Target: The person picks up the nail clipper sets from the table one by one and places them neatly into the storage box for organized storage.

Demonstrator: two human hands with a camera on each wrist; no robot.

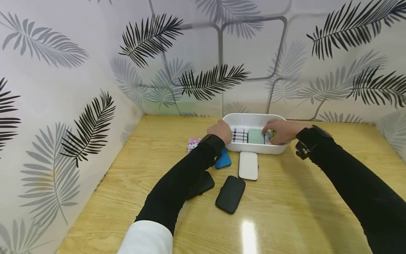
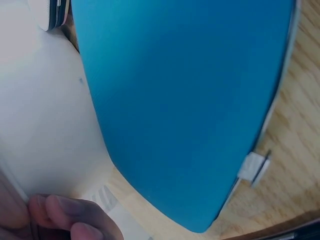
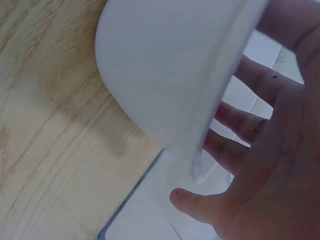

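A white oval bin (image 1: 257,149) stands near the wall. Inside, in a row, are a plaid case (image 1: 239,135), a green case (image 1: 255,136) and a patterned case (image 1: 268,137) with yellow on it. My right hand (image 1: 280,131) reaches over the bin's right end, its fingers on the patterned case; the right wrist view hides the fingertips behind the bin wall (image 3: 155,60). My left hand (image 1: 221,131) grips the bin's left end, with curled fingers (image 2: 75,212) by the wall. Just below it lies a blue clasp case (image 2: 185,100).
On the wooden table (image 1: 285,204) lie a white case (image 1: 248,165), a black case (image 1: 230,194), another dark case (image 1: 202,185) partly under the left forearm, and a pink patterned case (image 1: 192,144). A leaf-patterned wall (image 1: 203,46) borders the table behind and at the left.
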